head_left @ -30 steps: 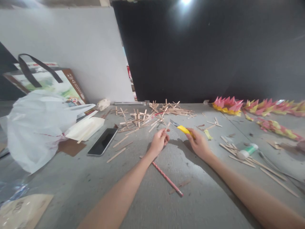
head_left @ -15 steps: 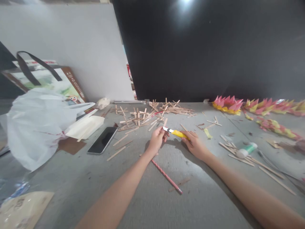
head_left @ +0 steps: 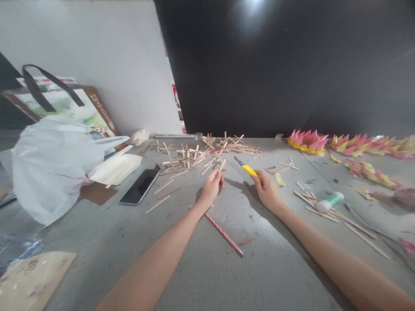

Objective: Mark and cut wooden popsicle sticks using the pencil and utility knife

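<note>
Near the middle of the grey work surface, my left hand (head_left: 212,186) is closed around a wooden craft stick (head_left: 222,165), whose upper end pokes out above the fingers. My right hand (head_left: 266,190) grips a yellow utility knife (head_left: 250,170), its blade out and pointing up and to the left. The blade is apart from the stick. A pink pencil (head_left: 224,235) lies on the surface just below my left hand. Beyond both hands is a heap of craft sticks (head_left: 241,147), some joined into crosses.
Left of my hands lie a phone (head_left: 140,186), a white plastic bag (head_left: 55,164) and a cream paper tray (head_left: 121,170). On the right are a glue stick (head_left: 330,202), loose sticks (head_left: 359,224) and pink-yellow folded paper pieces (head_left: 308,141). A black panel (head_left: 275,77) stands behind.
The knife blade has come away from the craft stick, and the knife now tilts more steeply upward. My right hand has shifted slightly right; the left still holds its stick.
</note>
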Action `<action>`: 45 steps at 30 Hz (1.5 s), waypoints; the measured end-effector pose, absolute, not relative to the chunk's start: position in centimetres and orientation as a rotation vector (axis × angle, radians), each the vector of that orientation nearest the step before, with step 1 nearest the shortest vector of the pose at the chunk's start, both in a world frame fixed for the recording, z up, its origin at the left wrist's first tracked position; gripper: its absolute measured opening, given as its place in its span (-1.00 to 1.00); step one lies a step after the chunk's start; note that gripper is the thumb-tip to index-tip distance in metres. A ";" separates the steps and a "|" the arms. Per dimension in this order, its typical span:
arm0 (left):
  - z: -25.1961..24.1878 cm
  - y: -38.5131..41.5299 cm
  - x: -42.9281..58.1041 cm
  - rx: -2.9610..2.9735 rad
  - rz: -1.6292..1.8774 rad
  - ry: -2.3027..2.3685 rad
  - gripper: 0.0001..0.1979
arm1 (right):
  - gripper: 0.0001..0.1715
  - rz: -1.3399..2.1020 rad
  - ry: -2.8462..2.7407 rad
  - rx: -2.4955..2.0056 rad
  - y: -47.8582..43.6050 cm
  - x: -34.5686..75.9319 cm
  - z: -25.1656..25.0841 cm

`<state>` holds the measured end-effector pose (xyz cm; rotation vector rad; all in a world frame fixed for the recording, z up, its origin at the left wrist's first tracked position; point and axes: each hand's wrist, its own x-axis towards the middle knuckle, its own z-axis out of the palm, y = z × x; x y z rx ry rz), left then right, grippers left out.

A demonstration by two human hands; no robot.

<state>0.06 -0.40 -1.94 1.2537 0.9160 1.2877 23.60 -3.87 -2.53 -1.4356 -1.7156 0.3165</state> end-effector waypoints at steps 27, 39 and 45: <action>-1.2 -1.2 0.2 1.185 1.395 0.948 -0.63 | -0.49 0.456 -2.012 -1.290 -5.7 23.1 -1.4; -1.1 -1.1 0.3 1.088 1.330 0.756 -0.76 | -0.45 0.376 -1.923 -1.314 -5.7 23.4 -1.7; -1.5 -0.9 0.3 1.112 1.359 0.910 -0.72 | -0.42 0.355 -1.924 -1.334 -5.8 23.4 -1.7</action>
